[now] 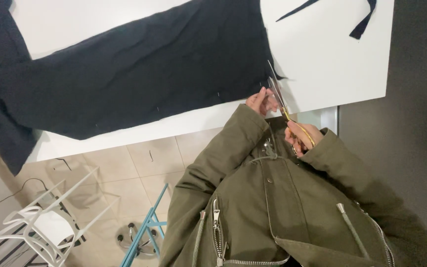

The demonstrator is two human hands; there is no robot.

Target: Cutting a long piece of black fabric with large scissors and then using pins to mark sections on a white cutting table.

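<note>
A long piece of black fabric [134,69] lies across a white table [322,64], with a few pins along its near edge. My right hand [300,136] grips the gold handles of a pair of scissors [278,96]. The silver blades are apart and point up at the fabric's right edge. My left hand [259,101] rests on the table's near edge beside the blades, fingertips touching the fabric's corner. Both arms are in olive green jacket sleeves.
A thin cut strip of black cloth [362,24] lies at the table's far right. Below the table are a tiled floor, a white wire chair [35,222], a blue metal frame [144,227] and a cable. A dark grey surface [416,99] runs along the right.
</note>
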